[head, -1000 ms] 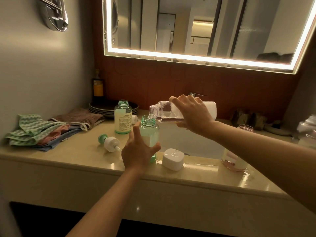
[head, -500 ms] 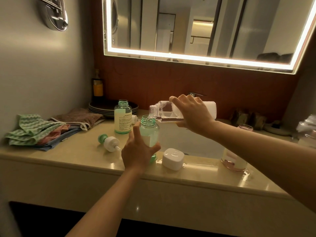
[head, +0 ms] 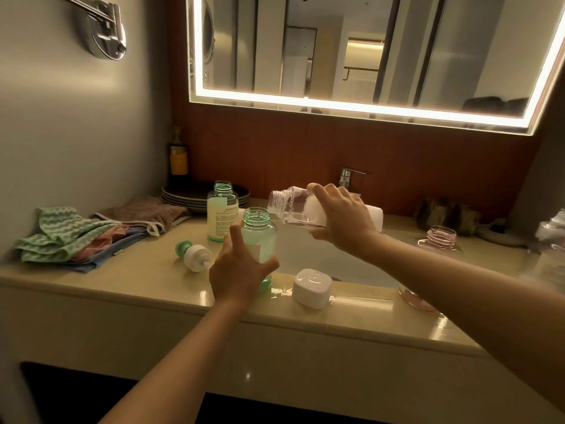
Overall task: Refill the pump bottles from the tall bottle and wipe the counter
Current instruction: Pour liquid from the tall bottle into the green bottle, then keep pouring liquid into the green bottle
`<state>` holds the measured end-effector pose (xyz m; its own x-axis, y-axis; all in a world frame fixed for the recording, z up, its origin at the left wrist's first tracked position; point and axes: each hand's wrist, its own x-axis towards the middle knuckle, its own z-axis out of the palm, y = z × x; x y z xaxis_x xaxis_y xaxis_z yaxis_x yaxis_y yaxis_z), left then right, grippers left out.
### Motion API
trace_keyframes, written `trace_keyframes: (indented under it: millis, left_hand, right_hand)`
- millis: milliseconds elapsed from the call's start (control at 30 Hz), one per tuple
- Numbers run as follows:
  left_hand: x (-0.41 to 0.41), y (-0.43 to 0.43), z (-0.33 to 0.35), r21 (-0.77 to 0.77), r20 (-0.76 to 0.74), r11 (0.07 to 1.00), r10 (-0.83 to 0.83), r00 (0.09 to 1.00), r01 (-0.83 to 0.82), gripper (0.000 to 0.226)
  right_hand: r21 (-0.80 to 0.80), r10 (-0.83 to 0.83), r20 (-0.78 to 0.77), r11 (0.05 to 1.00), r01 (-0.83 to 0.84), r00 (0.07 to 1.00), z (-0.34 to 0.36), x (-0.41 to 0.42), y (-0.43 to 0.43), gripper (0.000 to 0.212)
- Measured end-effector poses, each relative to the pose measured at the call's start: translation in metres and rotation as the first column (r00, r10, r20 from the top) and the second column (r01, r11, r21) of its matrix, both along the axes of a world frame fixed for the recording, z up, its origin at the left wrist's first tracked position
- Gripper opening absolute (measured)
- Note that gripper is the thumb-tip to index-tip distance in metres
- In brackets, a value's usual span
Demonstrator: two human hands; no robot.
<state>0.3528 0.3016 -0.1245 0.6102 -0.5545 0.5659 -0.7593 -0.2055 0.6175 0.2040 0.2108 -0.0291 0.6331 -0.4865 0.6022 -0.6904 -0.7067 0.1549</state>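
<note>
Gripping the tall bottle (head: 290, 206) round its middle at frame centre, the right hand (head: 345, 218) tipped it just above the open green pump bottle (head: 263, 237), which the left hand (head: 238, 273) clasped; light, probably slippery plastic suited such mid-body holds.

This is a bathroom, at a vanity. A wide mirror (head: 367, 50) with a glowing lit border hangs on the reddish-brown back wall, above a chrome faucet (head: 347, 177) and a pale sink basin (head: 305, 252) sunk into a glossy beige stone counter (head: 137, 270). Folded cloths (head: 70, 237) lie at the counter's left end (green, pink, blue and brown), and a chrome fitting (head: 104, 32) is mounted on the side wall.
</note>
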Motion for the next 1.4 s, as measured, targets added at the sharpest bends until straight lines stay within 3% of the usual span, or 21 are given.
trace_keyframes:
  millis: [433, 600, 667, 733, 800, 900, 967, 1067, 1133, 1200, 1300, 1400]
  left_hand:
    - [0.096, 0.027, 0.002, 0.004, -0.016, 0.981, 0.192, 0.981, -0.192, 0.087]
    - [0.112, 0.027, 0.008, 0.042, -0.035, 0.972, 0.233, 0.972, -0.231, 0.093]
    - [0.113, 0.029, 0.008, -0.028, 0.084, 0.965, 0.261, 0.962, -0.259, 0.104]
    - [0.112, 0.03, 0.008, -0.147, 0.321, 0.961, 0.27, 0.908, -0.234, 0.109]
    - [0.106, 0.029, 0.014, -0.229, 0.499, 0.959, 0.262, 0.826, -0.166, 0.102]
    - [0.088, 0.018, 0.02, -0.256, 0.567, 0.966, 0.187, 0.802, -0.044, 0.078]
    - [0.073, 0.007, 0.016, -0.195, 0.469, 0.978, 0.024, 0.883, 0.077, 0.061]
    - [0.063, -0.019, 0.009, -0.053, 0.084, 0.99, -0.128, 0.988, 0.133, 0.063]
    - [0.067, -0.036, 0.012, -0.045, -0.155, 0.996, -0.085, 0.984, 0.079, 0.076]
    - [0.075, -0.048, 0.015, -0.062, -0.289, 0.998, -0.018, 0.957, 0.0, 0.088]
    - [0.089, -0.069, 0.013, -0.115, -0.429, 0.993, -0.034, 0.903, -0.017, 0.103]
    - [0.097, -0.091, 0.012, -0.171, -0.477, 0.984, -0.033, 0.878, -0.056, 0.11]
  right_hand:
    - [0.24, 0.009, 0.24, 0.968, -0.069, 0.971, -0.031, 0.023, -0.01, 0.076]
    - [0.276, 0.001, 0.258, 0.958, -0.075, 0.966, -0.039, 0.029, -0.016, 0.076]
    - [0.291, 0.002, 0.27, 0.953, -0.083, 0.963, -0.041, 0.031, -0.018, 0.076]
    - [0.305, 0.002, 0.281, 0.948, -0.091, 0.96, -0.042, 0.032, -0.021, 0.075]
    - [0.309, 0.002, 0.287, 0.946, -0.095, 0.958, -0.041, 0.034, -0.025, 0.074]
    - [0.313, 0.003, 0.297, 0.944, -0.1, 0.955, -0.041, 0.037, -0.03, 0.073]
    - [0.325, -0.002, 0.299, 0.941, -0.1, 0.954, -0.042, 0.039, -0.033, 0.074]
    - [0.342, -0.014, 0.306, 0.935, -0.096, 0.952, -0.045, 0.042, -0.036, 0.075]
    - [0.353, -0.015, 0.316, 0.93, -0.103, 0.949, -0.046, 0.046, -0.038, 0.074]
    - [0.363, -0.007, 0.322, 0.925, -0.117, 0.947, -0.047, 0.05, -0.04, 0.073]
    - [0.383, 0.003, 0.333, 0.913, -0.138, 0.943, -0.048, 0.059, -0.043, 0.073]
    - [0.397, 0.001, 0.333, 0.907, -0.141, 0.943, -0.048, 0.067, -0.047, 0.072]
